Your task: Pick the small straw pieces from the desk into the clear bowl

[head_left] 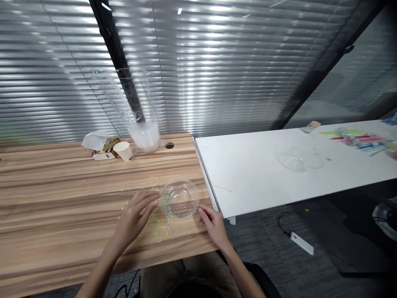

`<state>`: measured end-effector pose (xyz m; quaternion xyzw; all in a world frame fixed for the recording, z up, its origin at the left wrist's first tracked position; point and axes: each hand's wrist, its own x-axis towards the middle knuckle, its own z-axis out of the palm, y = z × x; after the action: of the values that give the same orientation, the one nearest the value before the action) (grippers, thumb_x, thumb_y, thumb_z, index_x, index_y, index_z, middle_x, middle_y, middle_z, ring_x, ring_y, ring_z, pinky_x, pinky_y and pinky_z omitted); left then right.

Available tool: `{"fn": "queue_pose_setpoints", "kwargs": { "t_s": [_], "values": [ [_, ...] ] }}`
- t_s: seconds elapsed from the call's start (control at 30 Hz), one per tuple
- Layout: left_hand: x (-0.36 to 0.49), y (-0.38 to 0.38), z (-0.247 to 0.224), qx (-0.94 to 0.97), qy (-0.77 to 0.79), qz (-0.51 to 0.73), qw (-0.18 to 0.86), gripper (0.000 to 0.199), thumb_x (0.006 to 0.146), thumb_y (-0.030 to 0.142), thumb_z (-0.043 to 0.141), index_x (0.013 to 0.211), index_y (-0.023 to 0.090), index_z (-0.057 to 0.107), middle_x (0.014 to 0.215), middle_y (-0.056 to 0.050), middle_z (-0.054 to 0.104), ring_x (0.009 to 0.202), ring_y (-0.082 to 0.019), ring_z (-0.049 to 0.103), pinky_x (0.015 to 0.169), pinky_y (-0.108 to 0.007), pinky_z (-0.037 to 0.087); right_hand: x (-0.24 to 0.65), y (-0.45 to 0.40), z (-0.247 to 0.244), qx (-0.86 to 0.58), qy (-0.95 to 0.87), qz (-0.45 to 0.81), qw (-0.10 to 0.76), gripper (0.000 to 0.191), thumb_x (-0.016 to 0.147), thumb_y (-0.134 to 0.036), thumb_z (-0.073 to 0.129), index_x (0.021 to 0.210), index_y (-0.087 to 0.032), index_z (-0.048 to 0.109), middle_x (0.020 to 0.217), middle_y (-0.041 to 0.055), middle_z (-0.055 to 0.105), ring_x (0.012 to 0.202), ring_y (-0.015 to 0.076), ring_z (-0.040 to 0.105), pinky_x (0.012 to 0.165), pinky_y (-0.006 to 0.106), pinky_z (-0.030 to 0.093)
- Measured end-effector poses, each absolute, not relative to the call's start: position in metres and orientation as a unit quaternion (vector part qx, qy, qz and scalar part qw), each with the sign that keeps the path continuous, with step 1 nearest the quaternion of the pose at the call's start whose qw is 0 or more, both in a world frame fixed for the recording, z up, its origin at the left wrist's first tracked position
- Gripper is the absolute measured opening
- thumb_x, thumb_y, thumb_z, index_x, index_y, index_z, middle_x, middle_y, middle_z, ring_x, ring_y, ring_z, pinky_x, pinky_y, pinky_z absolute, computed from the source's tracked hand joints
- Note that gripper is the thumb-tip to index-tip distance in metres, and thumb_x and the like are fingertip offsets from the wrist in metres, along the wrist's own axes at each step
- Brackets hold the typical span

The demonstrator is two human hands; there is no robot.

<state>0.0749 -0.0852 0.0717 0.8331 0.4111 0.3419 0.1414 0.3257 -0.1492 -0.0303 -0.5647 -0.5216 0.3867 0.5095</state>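
A clear round plastic bowl (180, 199) is over the wooden table, between my two hands. My left hand (136, 213) has its fingers and thumb at the bowl's left rim, gripping it. My right hand (213, 225) pinches the lower right rim with thumb and fingers. Small colourful pieces (164, 224) lie scattered on the wood below and around the bowl, some showing through its clear plastic. Whether any pieces are inside the bowl is hard to tell.
At the back of the wooden table (46, 186) are a tissue pack (104, 145), a paper cup (123, 151) and bagged clear bowls (145, 135). The white table (248, 165) at right holds clear plastic pieces (299, 158) and colourful sticks (356, 138). A power strip (302, 243) lies on the floor.
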Motion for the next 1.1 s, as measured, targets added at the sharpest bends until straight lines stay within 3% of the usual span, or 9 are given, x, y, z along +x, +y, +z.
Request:
{"fn": "queue_pose_setpoints", "kwargs": {
  "t_s": [0.13, 0.3, 0.43, 0.5, 0.63, 0.83, 1.1],
  "values": [
    [0.045, -0.122, 0.062, 0.816, 0.453, 0.325, 0.151, 0.023, 0.09, 0.034, 0.05, 0.098, 0.027, 0.07, 0.097, -0.004, 0.072, 0.092, -0.021, 0.066, 0.084, -0.034, 0.054, 0.325, -0.151, -0.028, -0.559, -0.511, 0.402, 0.514, 0.039, 0.091, -0.045, 0.05, 0.108, -0.014, 0.066, 0.063, 0.0026, 0.062, 0.059, 0.0153, 0.059, 0.06, 0.025, 0.049],
    [0.021, -0.173, 0.042, 0.79, 0.492, 0.338, 0.142, 0.02, 0.087, 0.032, 0.052, 0.096, 0.032, 0.07, 0.092, -0.004, 0.073, 0.087, -0.022, 0.069, 0.074, -0.031, 0.059, 0.324, -0.156, -0.022, -0.536, -0.557, 0.352, 0.527, 0.045, 0.093, -0.041, 0.048, 0.131, -0.017, 0.05, 0.075, 0.0028, 0.063, 0.063, 0.0149, 0.057, 0.061, 0.025, 0.048],
    [0.014, -0.192, 0.04, 0.774, 0.506, 0.355, 0.14, 0.021, 0.087, 0.03, 0.052, 0.098, 0.034, 0.069, 0.089, -0.002, 0.074, 0.082, -0.021, 0.07, 0.072, -0.028, 0.059, 0.323, -0.159, -0.017, -0.503, -0.643, 0.348, 0.46, 0.036, 0.092, -0.042, 0.048, 0.117, -0.021, 0.063, 0.08, 0.0036, 0.066, 0.069, 0.0164, 0.061, 0.065, 0.025, 0.048],
    [0.014, -0.185, 0.04, 0.771, 0.515, 0.344, 0.151, 0.02, 0.088, 0.031, 0.052, 0.097, 0.032, 0.069, 0.092, -0.002, 0.074, 0.086, -0.02, 0.069, 0.075, -0.028, 0.057, 0.323, -0.159, -0.017, -0.515, -0.643, 0.347, 0.449, 0.032, 0.092, -0.043, 0.048, 0.104, -0.021, 0.069, 0.078, 0.0039, 0.067, 0.067, 0.0167, 0.061, 0.064, 0.025, 0.048],
    [0.02, -0.13, 0.032, 0.777, 0.521, 0.291, 0.199, 0.024, 0.09, 0.032, 0.048, 0.097, 0.025, 0.07, 0.098, -0.005, 0.073, 0.094, -0.021, 0.067, 0.085, -0.033, 0.053, 0.324, -0.159, -0.021, -0.561, -0.569, 0.328, 0.504, 0.037, 0.093, -0.045, 0.045, 0.088, -0.017, 0.069, 0.064, 0.0026, 0.061, 0.059, 0.0153, 0.057, 0.06, 0.024, 0.046],
    [0.043, -0.042, 0.015, 0.813, 0.482, 0.214, 0.248, 0.027, 0.087, 0.023, 0.047, 0.104, 0.019, 0.067, 0.106, -0.009, 0.07, 0.097, -0.023, 0.064, 0.087, -0.033, 0.048, 0.325, -0.161, -0.022, -0.559, -0.504, 0.332, 0.568, 0.037, 0.094, -0.044, 0.045, 0.091, -0.015, 0.068, 0.065, 0.003, 0.058, 0.058, 0.0145, 0.055, 0.058, 0.024, 0.047],
    [0.05, -0.036, 0.008, 0.837, 0.461, 0.185, 0.231, 0.028, 0.084, 0.013, 0.047, 0.102, 0.018, 0.067, 0.104, -0.009, 0.067, 0.096, -0.022, 0.062, 0.086, -0.032, 0.047, 0.325, -0.16, -0.023, -0.54, -0.495, 0.359, 0.578, 0.034, 0.093, -0.041, 0.048, 0.095, -0.014, 0.068, 0.068, 0.0035, 0.059, 0.059, 0.0139, 0.054, 0.057, 0.024, 0.047]
  ]
}}
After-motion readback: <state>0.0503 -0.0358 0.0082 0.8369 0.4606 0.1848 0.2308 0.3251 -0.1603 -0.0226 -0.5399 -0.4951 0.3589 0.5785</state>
